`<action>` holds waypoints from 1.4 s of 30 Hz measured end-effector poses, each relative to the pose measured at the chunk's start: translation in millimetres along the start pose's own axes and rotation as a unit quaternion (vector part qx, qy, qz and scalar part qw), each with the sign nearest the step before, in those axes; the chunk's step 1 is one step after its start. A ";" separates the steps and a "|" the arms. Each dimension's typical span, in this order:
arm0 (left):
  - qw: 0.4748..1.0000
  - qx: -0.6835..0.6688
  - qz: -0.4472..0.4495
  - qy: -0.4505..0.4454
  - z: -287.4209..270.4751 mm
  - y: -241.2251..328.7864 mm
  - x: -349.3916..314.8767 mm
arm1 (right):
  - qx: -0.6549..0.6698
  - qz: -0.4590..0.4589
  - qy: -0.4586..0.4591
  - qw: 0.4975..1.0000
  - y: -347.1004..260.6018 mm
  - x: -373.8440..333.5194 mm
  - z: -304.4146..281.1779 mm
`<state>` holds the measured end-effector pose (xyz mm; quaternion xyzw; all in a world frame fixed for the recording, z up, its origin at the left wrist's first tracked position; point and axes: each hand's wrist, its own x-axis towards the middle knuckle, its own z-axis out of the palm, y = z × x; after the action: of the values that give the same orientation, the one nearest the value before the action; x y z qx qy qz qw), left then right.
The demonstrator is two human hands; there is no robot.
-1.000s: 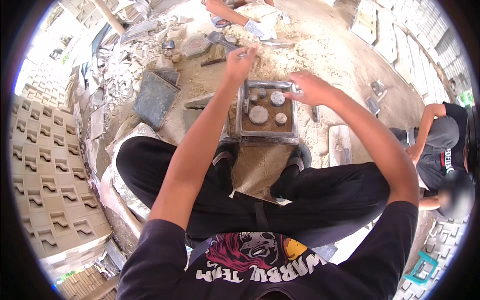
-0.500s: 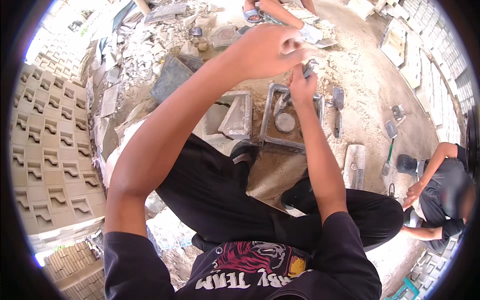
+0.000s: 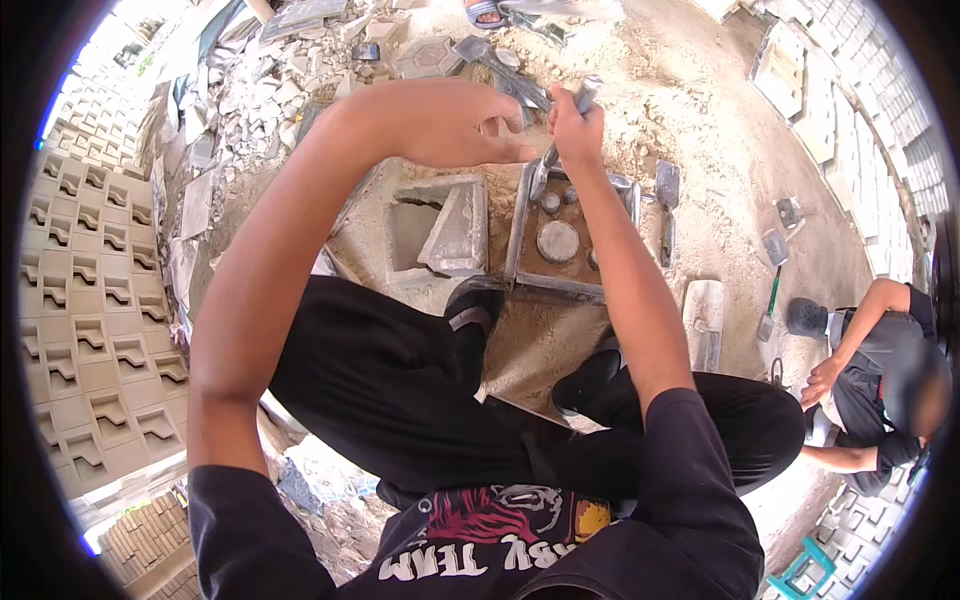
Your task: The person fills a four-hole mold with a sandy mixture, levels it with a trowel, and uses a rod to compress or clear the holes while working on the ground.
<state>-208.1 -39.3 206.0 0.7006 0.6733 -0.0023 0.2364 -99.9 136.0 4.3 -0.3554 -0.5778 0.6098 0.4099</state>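
My right hand [image 3: 577,130] is closed round a grey metal bar-like tool [image 3: 549,172], whose lower end slants down at the far left of a square metal mould [image 3: 515,240]. Brown sandy material fills the mould's floor. A pale round disc [image 3: 557,241] and smaller round pieces [image 3: 550,203] sit in it; my right forearm hides its right part. My left hand [image 3: 465,125] hovers to the left of the tool, fingers curved and apart, with nothing in it. Left of the mould lies a pale square concrete frame [image 3: 397,262] with a broken slab [image 3: 458,240] in it.
Right of the mould lie a trowel [image 3: 667,186], a flat float [image 3: 703,308] and a green-handled scraper [image 3: 774,280]. A co-worker [image 3: 860,370] sits at far right. Rubble [image 3: 265,115] and stacked patterned blocks [image 3: 90,300] stand left. Another person's sandalled foot [image 3: 487,14] shows at the top.
Both hands have come apart; my left has moved left and down, my right slightly left and up with the tool. The other person's arm at the top has mostly left view.
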 end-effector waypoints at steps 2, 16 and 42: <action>1.000 -0.013 0.003 0.013 -7.5 1.6 4.4 | -0.039 -0.054 0.007 0.998 27.7 9.3 -13.1; 0.999 -0.047 -0.005 -0.025 -3.4 -5.2 6.9 | -0.090 0.019 -0.053 0.994 -5.8 25.6 -5.0; 0.998 -0.040 0.022 -0.046 6.3 -9.4 4.3 | -0.087 -0.064 -0.006 0.994 -3.5 -80.1 15.0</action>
<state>-214.6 -37.5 196.0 0.7042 0.6459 -0.0027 0.2946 -80.3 56.8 5.8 -0.3485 -0.6522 0.5322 0.4123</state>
